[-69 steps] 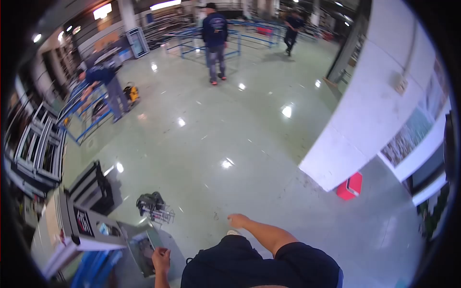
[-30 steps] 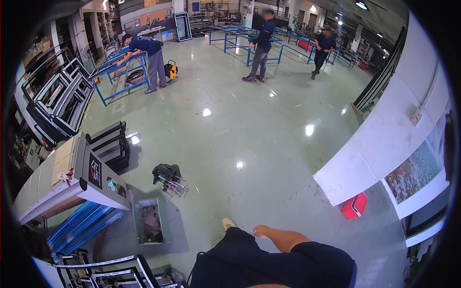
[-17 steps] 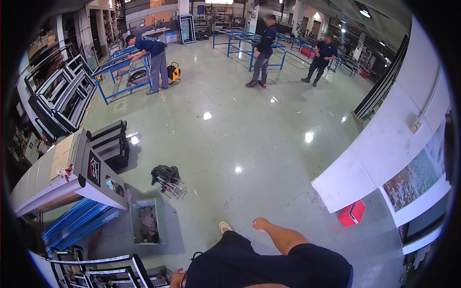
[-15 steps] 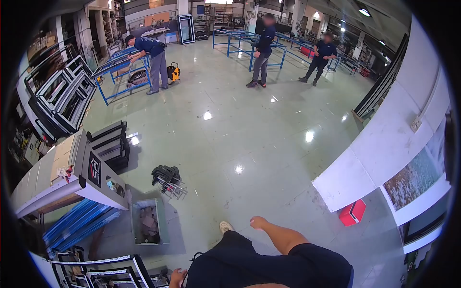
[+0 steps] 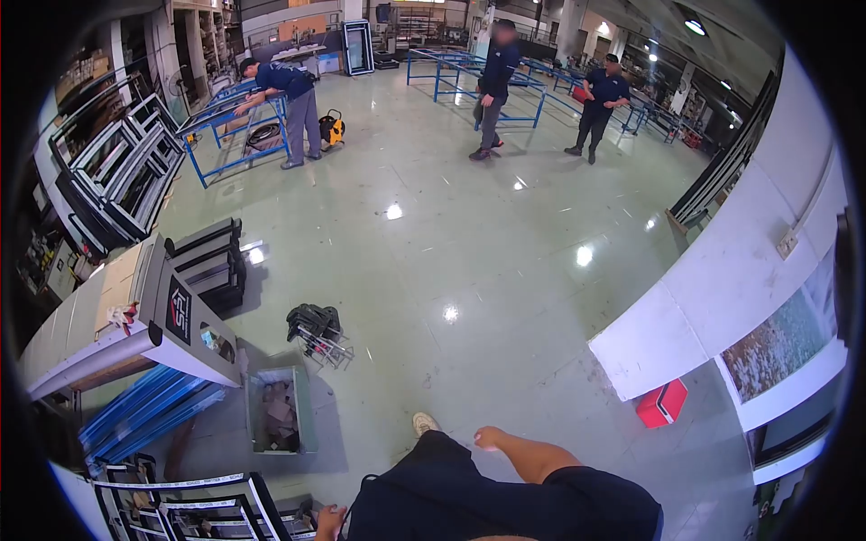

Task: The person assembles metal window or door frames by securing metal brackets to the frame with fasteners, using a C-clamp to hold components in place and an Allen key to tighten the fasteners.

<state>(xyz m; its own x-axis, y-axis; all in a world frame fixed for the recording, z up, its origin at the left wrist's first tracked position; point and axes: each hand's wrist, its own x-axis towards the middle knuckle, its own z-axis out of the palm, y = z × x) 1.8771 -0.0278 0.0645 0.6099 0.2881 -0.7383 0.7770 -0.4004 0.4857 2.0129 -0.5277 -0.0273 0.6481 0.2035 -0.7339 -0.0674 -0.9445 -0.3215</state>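
My right hand [image 5: 488, 438] is in front of my body at the lower middle, fingers curled in, over the bare floor. Nothing shows in it. My left hand [image 5: 331, 520] hangs low by my left side at the bottom edge. My dark shirt and the frame edge hide part of it, so its fingers are hard to read. Closest to it stand black window frames [image 5: 203, 505] with printed white tape. A light shoe [image 5: 424, 423] of mine shows on the green floor [image 5: 469, 361].
Ahead on the left lie a bin of scraps [image 5: 305, 410], black clamps [image 5: 317, 332] and blue bars [image 5: 149, 410] beneath a grey machine [image 5: 117, 311]. A red box [image 5: 662, 403] sits by the white wall [image 5: 695, 298]. Three people [image 5: 290, 99] are farther off, near blue metal stands [image 5: 203, 167].
The view has shifted slightly. The middle person in the distance has turned and changed stance. My right hand appears slightly lower and to the right.
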